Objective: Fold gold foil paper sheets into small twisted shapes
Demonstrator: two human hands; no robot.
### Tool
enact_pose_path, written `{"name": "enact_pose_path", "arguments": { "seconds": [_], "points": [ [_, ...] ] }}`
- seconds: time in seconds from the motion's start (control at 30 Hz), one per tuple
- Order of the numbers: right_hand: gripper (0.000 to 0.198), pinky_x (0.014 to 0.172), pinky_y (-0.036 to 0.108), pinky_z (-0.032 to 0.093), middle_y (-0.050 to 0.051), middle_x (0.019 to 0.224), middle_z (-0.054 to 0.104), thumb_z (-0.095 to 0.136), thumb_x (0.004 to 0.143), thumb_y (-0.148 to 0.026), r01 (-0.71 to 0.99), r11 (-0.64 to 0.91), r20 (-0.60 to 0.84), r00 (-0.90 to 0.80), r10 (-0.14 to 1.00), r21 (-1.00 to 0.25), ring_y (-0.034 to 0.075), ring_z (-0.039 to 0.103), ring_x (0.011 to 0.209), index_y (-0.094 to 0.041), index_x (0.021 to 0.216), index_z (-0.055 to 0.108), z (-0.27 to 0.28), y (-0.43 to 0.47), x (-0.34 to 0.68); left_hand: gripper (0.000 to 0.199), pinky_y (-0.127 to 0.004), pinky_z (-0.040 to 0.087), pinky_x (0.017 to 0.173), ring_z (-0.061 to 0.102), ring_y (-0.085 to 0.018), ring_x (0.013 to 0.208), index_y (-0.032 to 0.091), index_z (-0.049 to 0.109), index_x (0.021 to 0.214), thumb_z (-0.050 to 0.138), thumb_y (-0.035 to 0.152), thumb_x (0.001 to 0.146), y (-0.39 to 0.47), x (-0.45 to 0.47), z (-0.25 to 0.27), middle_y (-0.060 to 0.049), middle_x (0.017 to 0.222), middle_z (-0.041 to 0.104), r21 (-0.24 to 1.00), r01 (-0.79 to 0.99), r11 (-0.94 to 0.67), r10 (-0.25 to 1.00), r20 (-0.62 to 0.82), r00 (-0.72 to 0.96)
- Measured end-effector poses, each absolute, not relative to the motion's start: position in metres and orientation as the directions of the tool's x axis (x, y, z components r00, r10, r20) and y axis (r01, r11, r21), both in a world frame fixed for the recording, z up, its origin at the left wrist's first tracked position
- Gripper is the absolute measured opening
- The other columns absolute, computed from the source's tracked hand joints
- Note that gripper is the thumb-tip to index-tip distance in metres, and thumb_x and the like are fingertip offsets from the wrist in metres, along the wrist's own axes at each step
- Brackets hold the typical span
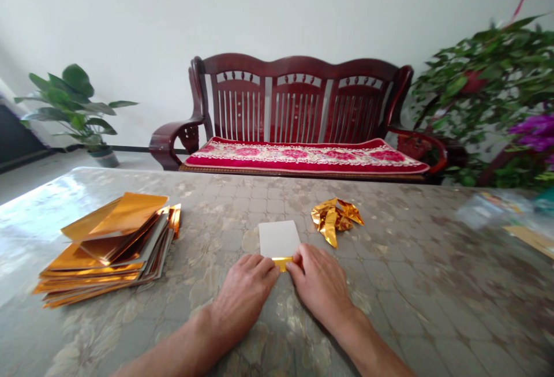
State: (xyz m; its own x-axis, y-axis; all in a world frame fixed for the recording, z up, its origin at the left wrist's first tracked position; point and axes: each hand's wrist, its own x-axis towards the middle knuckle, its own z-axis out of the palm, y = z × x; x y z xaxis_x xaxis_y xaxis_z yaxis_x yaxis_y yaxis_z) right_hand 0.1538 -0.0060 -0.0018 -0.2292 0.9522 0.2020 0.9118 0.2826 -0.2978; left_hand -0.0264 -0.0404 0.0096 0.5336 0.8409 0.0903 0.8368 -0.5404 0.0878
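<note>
A sheet of foil paper (279, 237) lies flat in front of me, its pale back up. Its near edge is turned over and shows a narrow gold strip (283, 264). My left hand (247, 284) is closed, fingers pressed on the left end of that strip. My right hand (321, 282) pinches the right end between thumb and fingers. Beyond my right hand lie several folded gold foil pieces (332, 218) in a loose heap. To the left of my hands is a tall, uneven stack of gold foil sheets (99, 267).
The table (415, 284) has a patterned, shiny cover. At its right side are clear plastic bags (493, 208) and a tan flat piece (530, 240). Behind the table stands a dark red wooden bench (296, 68) with a floral cushion (303, 156). Potted plants (75, 100) flank it.
</note>
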Motion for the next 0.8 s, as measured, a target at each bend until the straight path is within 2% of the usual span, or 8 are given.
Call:
{"name": "enact_pose_path", "arguments": {
  "seconds": [0.27, 0.53, 0.67, 0.73, 0.8],
  "points": [
    [0.01, 0.071, 0.03, 0.035, 0.001, 0.085, 0.065, 0.06, 0.088, -0.026, 0.891, 0.307, 0.2, -0.252, 0.947, -0.335, 0.02, 0.057, 0.085, -0.023, 0.08, 0.055, 0.0, -0.001, 0.171, 0.018, -0.038, 0.052, 0.079, 0.061, -0.024, 0.091, 0.014, 0.064, 0.105, 0.053, 0.01, 0.092, -0.052, -0.029, 0.006, -0.009, 0.103, 0.065, -0.07, 0.867, -0.493, 0.869, 0.012, 0.495],
    [0.017, 0.073, 0.03, 0.04, 0.003, 0.092, 0.063, 0.044, 0.092, -0.013, 0.886, 0.317, 0.252, -0.239, 0.938, -0.338, 0.02, 0.06, 0.087, -0.022, 0.09, 0.057, -0.008, 0.004, 0.18, 0.014, -0.036, 0.05, 0.078, 0.061, -0.023, 0.089, 0.017, 0.063, 0.1, 0.051, 0.013, 0.094, -0.048, -0.035, 0.004, -0.007, 0.098, 0.065, -0.044, 0.886, -0.463, 0.884, 0.048, 0.464],
    [0.018, 0.078, 0.031, 0.042, 0.004, 0.094, 0.063, 0.041, 0.097, -0.023, 0.876, 0.318, 0.298, -0.214, 0.93, -0.362, 0.02, 0.06, 0.092, -0.023, 0.093, 0.058, -0.009, 0.001, 0.178, 0.015, -0.036, 0.049, 0.073, 0.059, -0.024, 0.084, 0.019, 0.061, 0.091, 0.048, 0.012, 0.093, -0.04, -0.031, 0.007, -0.005, 0.091, 0.064, -0.023, 0.909, -0.417, 0.904, 0.093, 0.417],
    [0.014, 0.076, 0.032, 0.041, 0.004, 0.093, 0.062, 0.047, 0.096, -0.029, 0.888, 0.313, 0.295, -0.217, 0.931, -0.336, 0.022, 0.059, 0.091, -0.023, 0.09, 0.059, -0.008, -0.001, 0.176, 0.016, -0.037, 0.048, 0.072, 0.059, -0.024, 0.083, 0.02, 0.059, 0.09, 0.046, 0.011, 0.092, -0.038, -0.03, 0.009, -0.005, 0.09, 0.063, -0.009, 0.914, -0.406, 0.906, 0.125, 0.404],
    [0.009, 0.075, 0.032, 0.041, 0.004, 0.091, 0.06, 0.054, 0.092, -0.028, 0.899, 0.315, 0.29, -0.228, 0.93, -0.304, 0.022, 0.058, 0.089, -0.023, 0.085, 0.059, -0.007, -0.002, 0.174, 0.015, -0.036, 0.047, 0.073, 0.058, -0.024, 0.084, 0.02, 0.059, 0.089, 0.046, 0.012, 0.092, -0.037, -0.029, 0.009, -0.005, 0.09, 0.063, 0.022, 0.917, -0.399, 0.909, 0.143, 0.392]
  ]
}}
